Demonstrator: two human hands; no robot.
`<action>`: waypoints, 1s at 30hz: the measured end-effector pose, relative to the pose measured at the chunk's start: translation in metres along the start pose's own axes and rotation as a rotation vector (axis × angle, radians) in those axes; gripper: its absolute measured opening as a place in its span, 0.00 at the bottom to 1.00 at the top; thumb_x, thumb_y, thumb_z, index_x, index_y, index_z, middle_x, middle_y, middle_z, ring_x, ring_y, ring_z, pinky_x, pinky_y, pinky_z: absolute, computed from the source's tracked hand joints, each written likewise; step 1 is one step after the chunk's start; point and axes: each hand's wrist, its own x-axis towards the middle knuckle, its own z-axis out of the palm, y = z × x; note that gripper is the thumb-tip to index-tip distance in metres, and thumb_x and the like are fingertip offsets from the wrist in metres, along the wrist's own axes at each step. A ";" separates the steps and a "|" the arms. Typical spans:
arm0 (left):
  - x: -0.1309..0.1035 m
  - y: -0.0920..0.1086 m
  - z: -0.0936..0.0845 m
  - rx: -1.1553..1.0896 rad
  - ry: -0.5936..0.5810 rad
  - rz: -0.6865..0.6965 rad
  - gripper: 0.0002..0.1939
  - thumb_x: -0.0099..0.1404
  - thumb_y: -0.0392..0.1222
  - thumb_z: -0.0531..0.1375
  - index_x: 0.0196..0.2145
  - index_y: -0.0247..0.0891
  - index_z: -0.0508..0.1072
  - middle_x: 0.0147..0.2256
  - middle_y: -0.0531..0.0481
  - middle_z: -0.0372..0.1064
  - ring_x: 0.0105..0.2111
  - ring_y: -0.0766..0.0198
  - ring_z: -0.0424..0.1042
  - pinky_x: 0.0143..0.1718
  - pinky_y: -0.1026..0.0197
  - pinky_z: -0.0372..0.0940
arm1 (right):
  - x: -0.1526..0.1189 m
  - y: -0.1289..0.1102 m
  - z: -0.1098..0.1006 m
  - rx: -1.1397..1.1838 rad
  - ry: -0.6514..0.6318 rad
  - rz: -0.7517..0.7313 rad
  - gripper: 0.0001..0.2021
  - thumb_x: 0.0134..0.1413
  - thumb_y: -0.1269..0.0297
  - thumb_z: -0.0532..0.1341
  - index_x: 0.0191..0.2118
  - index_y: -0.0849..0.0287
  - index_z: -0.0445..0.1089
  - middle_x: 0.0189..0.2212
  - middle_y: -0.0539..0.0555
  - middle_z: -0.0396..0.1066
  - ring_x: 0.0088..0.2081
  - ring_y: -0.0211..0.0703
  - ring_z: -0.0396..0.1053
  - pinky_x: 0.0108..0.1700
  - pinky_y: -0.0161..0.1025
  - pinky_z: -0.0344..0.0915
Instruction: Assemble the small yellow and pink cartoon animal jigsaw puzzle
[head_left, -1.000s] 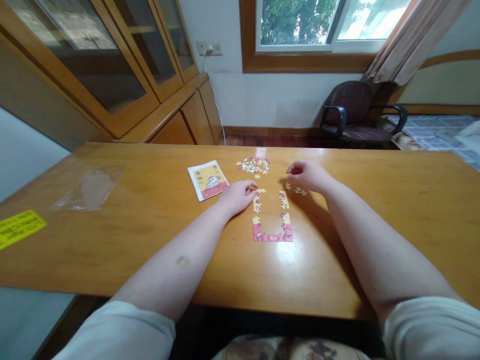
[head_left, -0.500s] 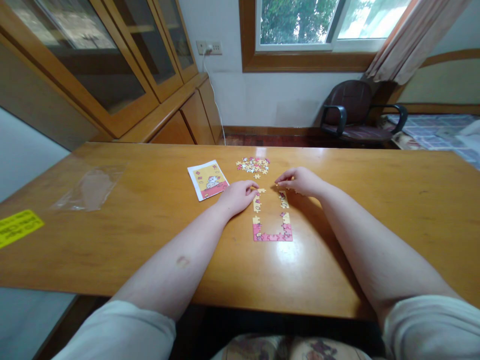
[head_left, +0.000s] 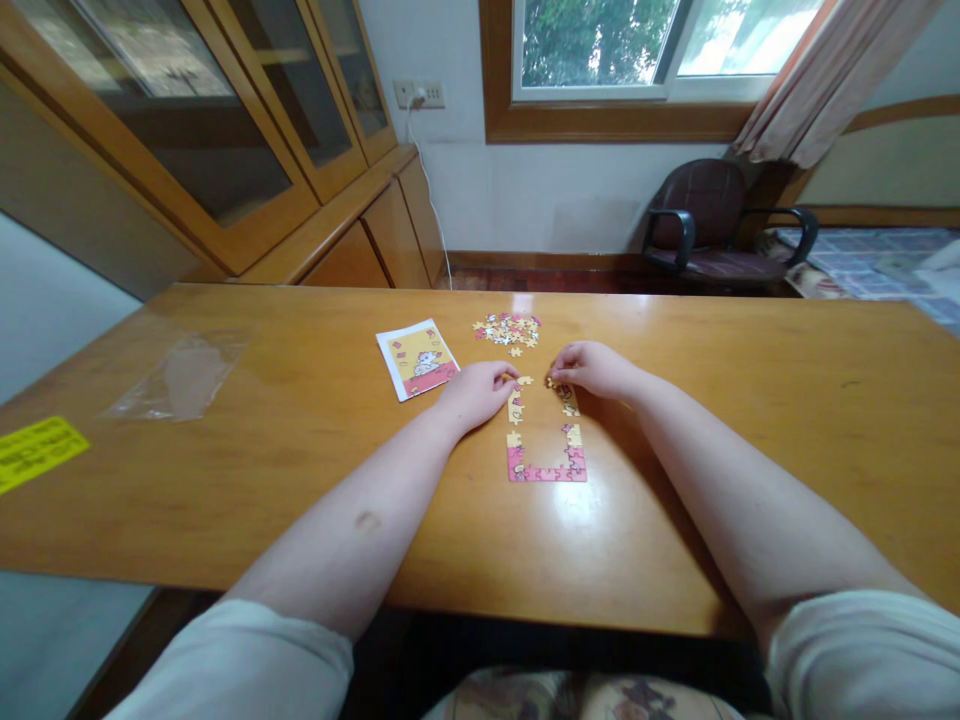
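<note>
A partly assembled jigsaw border (head_left: 547,475) lies on the table, pink along the near side and yellow up both sides, with gaps in its left and right sides. My left hand (head_left: 484,388) rests at its upper left corner, fingers loosely bent and fingertips touching the pieces there. At the upper right corner, my right hand (head_left: 596,368) pinches a small yellow jigsaw piece (head_left: 552,382) between thumb and finger. Its fingers partly cover that corner. Beyond both hands is a pile of loose jigsaw pieces (head_left: 508,329), yellow, pink and white.
A printed picture card (head_left: 417,360) lies left of the pile. Farther left are a clear plastic bag (head_left: 180,378) and a yellow label (head_left: 41,453) on the wooden table (head_left: 300,480). An office chair (head_left: 697,220) stands beyond the far edge, and a glass-door cabinet (head_left: 225,130) at the left.
My right hand has shifted slightly down and nearer the border's upper right corner with the piece in its fingertips. My left hand has stayed in place.
</note>
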 end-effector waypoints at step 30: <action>-0.001 0.003 -0.001 0.005 -0.006 -0.024 0.14 0.62 0.46 0.55 0.41 0.42 0.76 0.29 0.50 0.72 0.33 0.60 0.70 0.34 0.61 0.61 | 0.001 0.001 0.001 -0.178 0.014 -0.053 0.08 0.54 0.63 0.61 0.36 0.56 0.78 0.33 0.53 0.75 0.34 0.40 0.70 0.38 0.34 0.63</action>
